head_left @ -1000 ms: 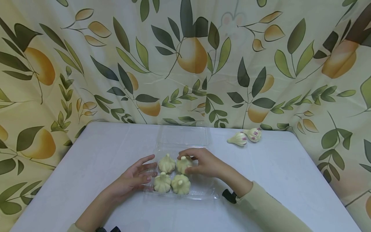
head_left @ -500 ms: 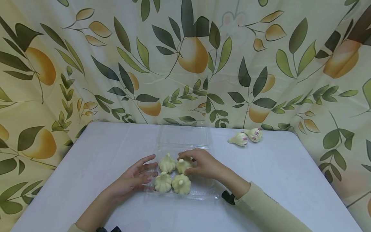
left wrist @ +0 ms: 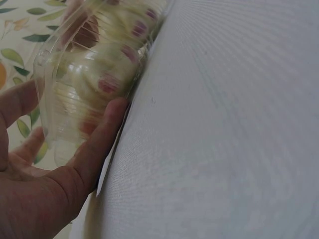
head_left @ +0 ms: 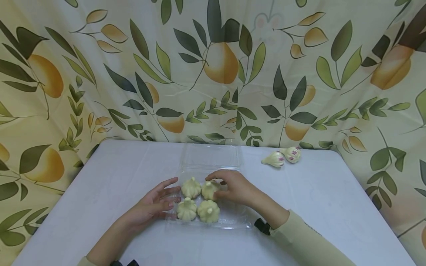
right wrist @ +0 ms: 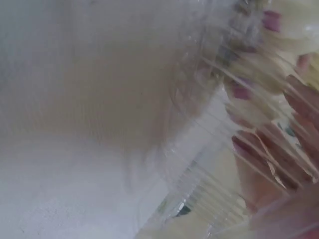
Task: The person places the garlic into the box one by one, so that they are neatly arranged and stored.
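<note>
A clear plastic clamshell box stands with its lid raised back, and several pale garlic bulbs sit stems-up in its left part. My right hand reaches in over the right wall, thumb and fingers curved round the back right garlic bulb. Along the box's left wall my left hand rests with spread, fairly straight fingers. The left wrist view shows the thumb of that hand low against the ribbed wall. Through the plastic in the right wrist view, the right fingers appear beside purple-marked bulbs.
Two more garlic bulbs with purple marks lie together at the back right of the white-covered table. The transparent lid lies towards the back edge. A fruit-patterned curtain hangs behind the table.
The back right bulb has tipped and shifted slightly left under my right hand, and the fingers have moved a little. My left hand has stayed at the box's left wall.
</note>
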`<state>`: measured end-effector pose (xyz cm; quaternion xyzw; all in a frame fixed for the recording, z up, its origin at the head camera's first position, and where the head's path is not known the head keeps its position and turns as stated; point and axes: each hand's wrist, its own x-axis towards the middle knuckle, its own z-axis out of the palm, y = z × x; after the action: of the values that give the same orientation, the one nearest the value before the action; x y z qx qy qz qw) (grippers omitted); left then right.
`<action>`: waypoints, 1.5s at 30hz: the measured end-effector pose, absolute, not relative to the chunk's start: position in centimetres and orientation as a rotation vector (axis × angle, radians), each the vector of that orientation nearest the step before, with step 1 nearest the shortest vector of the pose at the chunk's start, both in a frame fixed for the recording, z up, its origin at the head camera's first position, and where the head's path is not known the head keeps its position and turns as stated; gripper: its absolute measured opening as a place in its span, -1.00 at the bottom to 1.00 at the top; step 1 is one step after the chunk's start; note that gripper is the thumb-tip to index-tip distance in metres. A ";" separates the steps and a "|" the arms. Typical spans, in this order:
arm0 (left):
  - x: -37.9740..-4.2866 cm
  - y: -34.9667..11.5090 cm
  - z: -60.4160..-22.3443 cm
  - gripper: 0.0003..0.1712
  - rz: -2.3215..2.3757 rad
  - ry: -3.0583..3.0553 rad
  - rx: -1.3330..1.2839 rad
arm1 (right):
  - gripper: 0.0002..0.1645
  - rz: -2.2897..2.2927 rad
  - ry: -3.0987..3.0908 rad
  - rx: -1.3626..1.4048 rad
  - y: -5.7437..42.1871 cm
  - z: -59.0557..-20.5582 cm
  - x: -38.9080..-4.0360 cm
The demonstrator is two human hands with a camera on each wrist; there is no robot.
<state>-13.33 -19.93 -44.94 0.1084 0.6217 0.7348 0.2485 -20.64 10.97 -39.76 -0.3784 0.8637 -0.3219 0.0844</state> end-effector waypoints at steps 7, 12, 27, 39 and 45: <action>-13.3 -20.0 -45.0 -0.14 2.002 1.694 0.306 | -0.40 -1.038 2.571 -1.081 11.8 -39.1 -20.5; -13.3 -20.0 -45.1 -0.14 2.007 1.692 0.312 | -0.41 -1.119 2.590 -1.032 12.8 -38.8 -20.5; -13.3 -20.0 -45.1 -0.14 1.999 1.701 0.313 | -0.36 -1.441 2.696 -0.808 16.7 -37.1 -22.2; -13.3 -20.0 -45.0 -0.15 2.003 1.681 0.308 | -0.33 -1.464 2.782 -0.625 19.5 -37.4 -23.1; -13.3 -20.0 -45.0 -0.14 2.007 1.676 0.312 | -0.32 -1.508 2.785 -0.570 20.2 -37.5 -23.4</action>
<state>-13.31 -19.99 -45.02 0.1145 0.6160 0.7377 0.2515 -23.35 20.25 -37.49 -0.1769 0.8649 -0.4682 -0.0383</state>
